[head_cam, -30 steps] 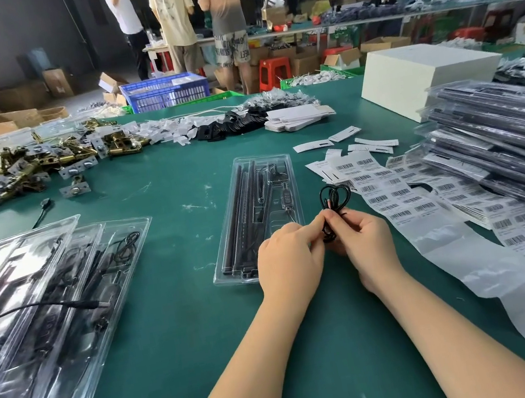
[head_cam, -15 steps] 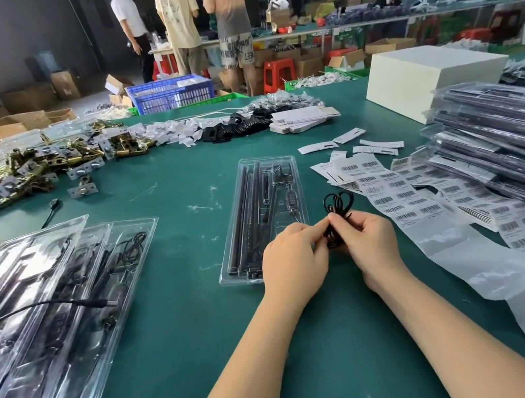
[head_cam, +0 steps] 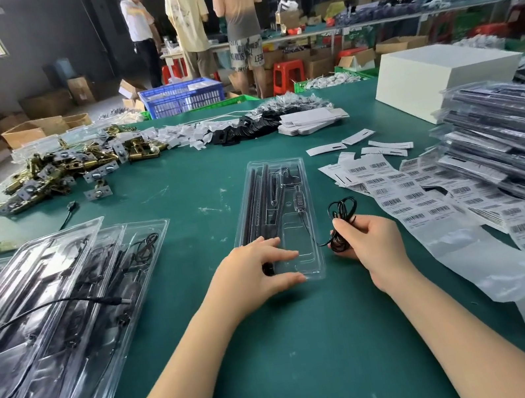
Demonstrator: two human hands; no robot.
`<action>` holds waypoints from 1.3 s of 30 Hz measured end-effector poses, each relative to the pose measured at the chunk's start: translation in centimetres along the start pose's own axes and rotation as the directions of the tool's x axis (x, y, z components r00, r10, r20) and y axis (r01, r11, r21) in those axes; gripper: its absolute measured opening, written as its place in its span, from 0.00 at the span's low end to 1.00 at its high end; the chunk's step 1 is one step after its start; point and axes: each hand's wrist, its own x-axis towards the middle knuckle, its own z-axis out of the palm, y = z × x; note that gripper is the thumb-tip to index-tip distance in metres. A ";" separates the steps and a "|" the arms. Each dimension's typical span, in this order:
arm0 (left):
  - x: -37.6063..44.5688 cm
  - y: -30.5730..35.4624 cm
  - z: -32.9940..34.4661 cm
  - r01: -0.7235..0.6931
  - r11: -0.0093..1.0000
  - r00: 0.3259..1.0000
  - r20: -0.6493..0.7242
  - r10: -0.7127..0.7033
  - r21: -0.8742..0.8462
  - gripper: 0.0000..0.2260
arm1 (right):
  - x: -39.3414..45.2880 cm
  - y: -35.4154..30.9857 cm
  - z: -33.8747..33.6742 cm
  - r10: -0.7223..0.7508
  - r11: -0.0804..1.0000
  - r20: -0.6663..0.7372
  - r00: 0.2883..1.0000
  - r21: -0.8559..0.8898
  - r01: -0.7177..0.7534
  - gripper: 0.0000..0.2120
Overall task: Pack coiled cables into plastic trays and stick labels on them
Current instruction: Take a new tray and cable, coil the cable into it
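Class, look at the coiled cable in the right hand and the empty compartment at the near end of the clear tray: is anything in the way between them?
Nothing visible blocks it. The right hand pinches the coiled cable just right of the clear tray. The left hand rests on the tray's near end, its fingertips reaching over part of the empty compartment.

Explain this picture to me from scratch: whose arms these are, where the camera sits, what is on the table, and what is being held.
There is no machine here: a person works with bare hands, and the camera is worn on their head, looking forward and down. The left hand rests with straight fingers on the near end of a clear plastic tray, which already holds black rods. The right hand grips a coiled black cable, whose lead runs into the tray. On the green table, strips of barcode labels lie to the right, beside stacked packed trays. More trays lie to the left.
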 end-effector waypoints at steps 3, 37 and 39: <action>-0.7 0.1 1.5 -0.079 0.985 0.995 -0.054 0.088 0.152 0.18 | -0.2 -0.4 0.4 0.043 0.999 0.042 0.998 0.013 -0.044 0.12; -0.6 -0.1 2.6 -0.092 0.980 0.981 -0.151 0.119 0.178 0.20 | 0.1 -2.8 2.8 0.218 0.903 0.042 0.975 -0.387 -0.185 0.17; -0.6 -0.1 2.6 -0.090 0.980 0.981 -0.154 0.118 0.179 0.20 | 0.2 -3.1 2.5 0.226 0.889 0.082 0.971 -0.424 -0.171 0.18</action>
